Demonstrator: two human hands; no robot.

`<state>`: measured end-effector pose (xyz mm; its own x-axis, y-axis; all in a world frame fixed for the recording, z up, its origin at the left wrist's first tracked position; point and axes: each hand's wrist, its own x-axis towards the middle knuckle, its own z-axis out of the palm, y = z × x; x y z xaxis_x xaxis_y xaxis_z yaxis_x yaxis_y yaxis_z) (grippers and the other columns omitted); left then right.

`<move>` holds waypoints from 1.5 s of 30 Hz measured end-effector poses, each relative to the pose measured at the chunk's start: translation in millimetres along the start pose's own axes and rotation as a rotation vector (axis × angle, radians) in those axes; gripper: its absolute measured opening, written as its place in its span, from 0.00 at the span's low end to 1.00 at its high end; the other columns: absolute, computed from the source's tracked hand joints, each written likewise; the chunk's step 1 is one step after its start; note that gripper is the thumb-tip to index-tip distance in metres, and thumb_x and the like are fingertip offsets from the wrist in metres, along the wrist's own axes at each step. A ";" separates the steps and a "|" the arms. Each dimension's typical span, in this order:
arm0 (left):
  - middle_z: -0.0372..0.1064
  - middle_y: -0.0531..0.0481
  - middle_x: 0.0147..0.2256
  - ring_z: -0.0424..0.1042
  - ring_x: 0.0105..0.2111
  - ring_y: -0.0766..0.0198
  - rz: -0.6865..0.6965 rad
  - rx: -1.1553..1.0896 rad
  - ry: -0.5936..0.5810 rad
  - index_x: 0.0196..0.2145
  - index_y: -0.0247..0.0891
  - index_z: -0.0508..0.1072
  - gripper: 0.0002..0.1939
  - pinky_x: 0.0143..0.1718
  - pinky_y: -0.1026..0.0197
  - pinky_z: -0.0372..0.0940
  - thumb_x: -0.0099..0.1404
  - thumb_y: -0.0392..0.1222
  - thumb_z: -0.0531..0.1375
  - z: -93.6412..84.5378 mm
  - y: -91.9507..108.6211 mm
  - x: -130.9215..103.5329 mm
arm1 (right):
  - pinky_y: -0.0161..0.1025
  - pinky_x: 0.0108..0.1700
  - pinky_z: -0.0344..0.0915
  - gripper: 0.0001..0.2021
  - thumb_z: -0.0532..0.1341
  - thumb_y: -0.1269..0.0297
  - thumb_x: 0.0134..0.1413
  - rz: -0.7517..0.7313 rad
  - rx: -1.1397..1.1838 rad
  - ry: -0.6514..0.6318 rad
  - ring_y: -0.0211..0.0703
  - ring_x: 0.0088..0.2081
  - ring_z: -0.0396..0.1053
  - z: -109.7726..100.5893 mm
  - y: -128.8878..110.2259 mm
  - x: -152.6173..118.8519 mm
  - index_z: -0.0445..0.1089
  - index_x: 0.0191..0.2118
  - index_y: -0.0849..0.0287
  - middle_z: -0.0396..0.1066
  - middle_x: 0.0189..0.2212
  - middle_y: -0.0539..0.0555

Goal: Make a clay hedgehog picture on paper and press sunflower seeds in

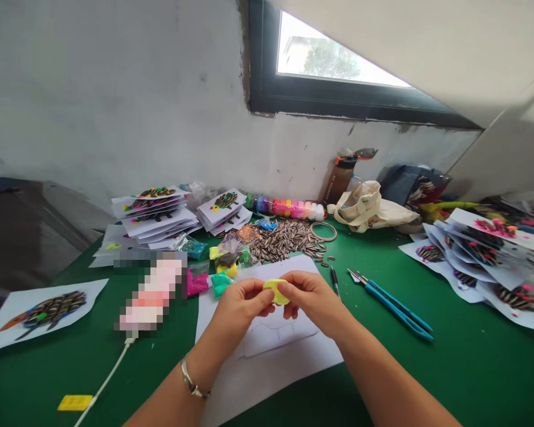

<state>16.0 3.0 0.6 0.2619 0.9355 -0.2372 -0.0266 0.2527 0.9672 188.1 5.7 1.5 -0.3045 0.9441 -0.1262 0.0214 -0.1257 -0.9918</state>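
Observation:
Both my hands pinch one flattened lump of yellow modelling clay (275,290) above the sheets of paper. My left hand (244,299) grips its left side, and my right hand (306,293) has thumb and fingers closed on its right side. Beneath them lies a white paper (289,335) with a faint pencil outline, on top of a larger white sheet (231,391). Small bags of teal clay (221,284) and magenta clay (197,281) rest just left of the sheets. A heap of striped sunflower seeds (285,240) spreads behind my hands.
Blue tweezers (396,305) and a black pen (334,280) lie to the right. Stacks of seed-decorated cards (155,219) stand at back left, with more cards (485,261) at right. A tape roll (323,232), bottle (339,178) and cloth bag (360,207) sit behind. A white cable (111,370) crosses the left.

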 end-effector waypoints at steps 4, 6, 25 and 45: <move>0.70 0.51 0.26 0.68 0.26 0.65 0.048 0.052 0.017 0.29 0.35 0.75 0.13 0.30 0.63 0.63 0.54 0.49 0.66 1.3 0.4 -0.4 | 0.33 0.26 0.61 0.19 0.63 0.50 0.50 0.004 -0.078 0.026 0.37 0.25 0.68 0.1 -0.3 -0.2 0.71 0.41 0.60 0.71 0.29 0.51; 0.69 0.52 0.24 0.67 0.25 0.65 0.046 0.060 0.001 0.28 0.35 0.75 0.13 0.28 0.63 0.62 0.54 0.49 0.65 2.5 0.2 -1.3 | 0.34 0.30 0.62 0.15 0.64 0.52 0.50 -0.070 -0.124 0.051 0.37 0.29 0.67 1.1 1.0 -0.1 0.73 0.36 0.60 0.71 0.30 0.51; 0.73 0.48 0.31 0.71 0.30 0.65 0.063 -0.069 -0.020 0.35 0.34 0.75 0.18 0.35 0.62 0.66 0.59 0.54 0.63 -2.3 -2.5 -0.1 | 0.32 0.24 0.60 0.18 0.62 0.50 0.54 -0.060 0.041 0.040 0.33 0.20 0.65 -0.2 5.6 2.2 0.68 0.26 0.62 0.68 0.20 0.50; 0.71 0.49 0.27 0.68 0.28 0.66 0.074 0.031 -0.035 0.32 0.34 0.75 0.18 0.30 0.64 0.63 0.59 0.55 0.62 -1.4 -1.5 0.5 | 0.29 0.19 0.56 0.14 0.65 0.55 0.51 0.045 0.043 -0.091 0.32 0.18 0.65 -0.4 6.8 1.4 0.68 0.28 0.63 0.70 0.21 0.50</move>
<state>14.8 3.5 -1.1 0.2935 0.9421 -0.1622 -0.0176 0.1750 0.9844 188.2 6.3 -5.4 -0.3896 0.9059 -0.1660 -0.0039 -0.1819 -0.9833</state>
